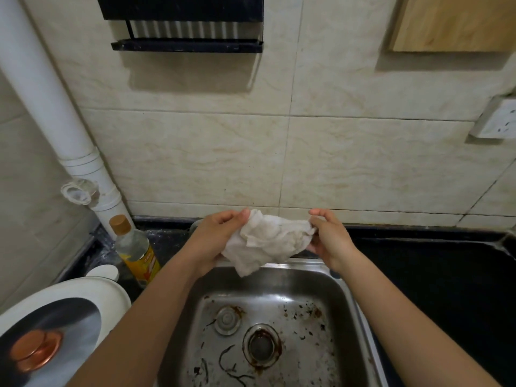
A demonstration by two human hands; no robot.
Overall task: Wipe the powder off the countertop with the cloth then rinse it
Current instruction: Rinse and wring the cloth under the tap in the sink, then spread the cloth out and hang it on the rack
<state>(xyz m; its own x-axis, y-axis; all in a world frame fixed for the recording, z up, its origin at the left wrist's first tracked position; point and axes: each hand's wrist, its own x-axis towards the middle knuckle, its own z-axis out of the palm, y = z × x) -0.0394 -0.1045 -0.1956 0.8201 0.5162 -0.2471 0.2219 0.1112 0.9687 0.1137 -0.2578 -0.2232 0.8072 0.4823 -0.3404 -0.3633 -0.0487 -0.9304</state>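
A crumpled white cloth [268, 241] hangs between my two hands above the far edge of the steel sink [351, 297]. My left hand [215, 236] grips its left side with fingers curled round the fabric. My right hand [329, 238] pinches its right end. The black countertop [435, 269] runs to the right of the sink, and a dusting of white powder [104, 247] shows on the counter at the left near the bottle. No tap or running water is in view.
An oil bottle [134, 247] with a gold cap stands left of the sink. A white appliance lid [64, 325] fills the lower left. A white pipe [69, 129] runs down the tiled wall. The sink floor holds a drain [261, 347] and dark debris.
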